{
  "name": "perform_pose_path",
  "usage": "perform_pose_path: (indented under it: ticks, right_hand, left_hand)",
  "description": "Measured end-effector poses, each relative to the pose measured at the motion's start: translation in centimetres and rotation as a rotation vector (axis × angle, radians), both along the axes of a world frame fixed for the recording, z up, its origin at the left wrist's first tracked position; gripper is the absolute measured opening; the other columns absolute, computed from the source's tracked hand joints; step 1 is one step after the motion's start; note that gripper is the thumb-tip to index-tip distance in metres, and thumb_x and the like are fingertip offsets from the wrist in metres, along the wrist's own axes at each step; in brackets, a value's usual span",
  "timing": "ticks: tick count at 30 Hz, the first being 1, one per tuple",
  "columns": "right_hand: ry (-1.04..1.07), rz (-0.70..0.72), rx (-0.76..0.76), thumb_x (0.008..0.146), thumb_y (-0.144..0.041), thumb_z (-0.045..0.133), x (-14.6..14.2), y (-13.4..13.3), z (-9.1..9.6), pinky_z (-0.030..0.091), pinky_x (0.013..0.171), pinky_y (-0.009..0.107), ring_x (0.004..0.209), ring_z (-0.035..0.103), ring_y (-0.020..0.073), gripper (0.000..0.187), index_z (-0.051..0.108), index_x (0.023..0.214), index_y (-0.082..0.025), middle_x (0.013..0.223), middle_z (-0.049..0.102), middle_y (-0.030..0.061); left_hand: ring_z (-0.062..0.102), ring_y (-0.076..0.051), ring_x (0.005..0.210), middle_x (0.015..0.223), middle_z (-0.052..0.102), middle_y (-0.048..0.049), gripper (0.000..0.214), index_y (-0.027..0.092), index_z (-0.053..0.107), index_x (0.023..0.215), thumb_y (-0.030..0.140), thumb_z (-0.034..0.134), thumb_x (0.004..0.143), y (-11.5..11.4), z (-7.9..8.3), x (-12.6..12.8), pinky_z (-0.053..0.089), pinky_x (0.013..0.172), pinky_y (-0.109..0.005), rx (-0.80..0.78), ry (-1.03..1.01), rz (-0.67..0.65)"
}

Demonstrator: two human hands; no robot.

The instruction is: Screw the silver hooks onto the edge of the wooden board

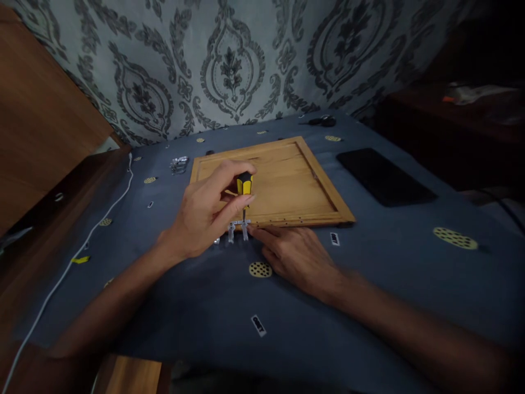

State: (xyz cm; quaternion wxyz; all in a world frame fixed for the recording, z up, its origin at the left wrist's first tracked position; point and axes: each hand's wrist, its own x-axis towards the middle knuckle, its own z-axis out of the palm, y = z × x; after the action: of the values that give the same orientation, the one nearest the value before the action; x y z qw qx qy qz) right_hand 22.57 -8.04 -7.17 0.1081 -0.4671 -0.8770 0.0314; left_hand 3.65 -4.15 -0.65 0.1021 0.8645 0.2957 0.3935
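My left hand (205, 210) grips a yellow and black screwdriver (245, 185) held upright, its shaft pointing down. The tip meets a clear hook-shaped piece (245, 231) at the near edge of a framed wooden panel (274, 175). A similar clear piece (231, 234) sits just left of it on the same edge. The fingertips of my right hand (295, 254) press by the right side of the hook piece, and whether they pinch it is hard to see. Small dark holes dot the panel's near edge to the right.
Several clear pieces (179, 164) lie left of the panel. A black tablet-like slab (385, 176) rests on the right, with a dark object (324, 120) at the back. A white cable (102, 219) runs along the left. Blue patterned cloth (328, 339) lies under everything, and a patterned curtain (184, 65) hangs behind.
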Motion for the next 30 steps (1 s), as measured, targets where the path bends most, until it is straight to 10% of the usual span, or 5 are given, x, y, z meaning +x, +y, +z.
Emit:
perform_pose_path:
  ticks: [12, 30]
  right_hand:
    - [0.021, 0.023, 0.027, 0.084, -0.007, 0.055, 0.07, 0.0, -0.26, 0.045, 0.067, 0.033, 0.088, 0.07, 0.0234, 0.037, 0.069, 0.115, -0.022, 0.105, 0.078, 0.0064]
    - [-0.001, 0.003, 0.011, 0.084, -0.007, 0.058, -0.06, 0.04, -0.41, 0.046, 0.067, 0.033, 0.089, 0.071, 0.025, 0.041, 0.068, 0.121, -0.021, 0.109, 0.077, 0.0073]
  left_hand:
    - [0.067, -0.011, 0.077, 0.099, 0.069, -0.0009, 0.027, 0.018, 0.059, 0.116, 0.023, 0.069, 0.091, 0.21, 0.02, -0.02, 0.059, 0.071, -0.022, 0.3, 0.114, 0.061]
    - [0.064, -0.012, 0.084, 0.1, 0.068, -0.0021, 0.024, 0.018, 0.064, 0.116, 0.022, 0.066, 0.093, 0.31, 0.73, -0.18, 0.057, 0.067, -0.02, 0.286, 0.105, 0.18]
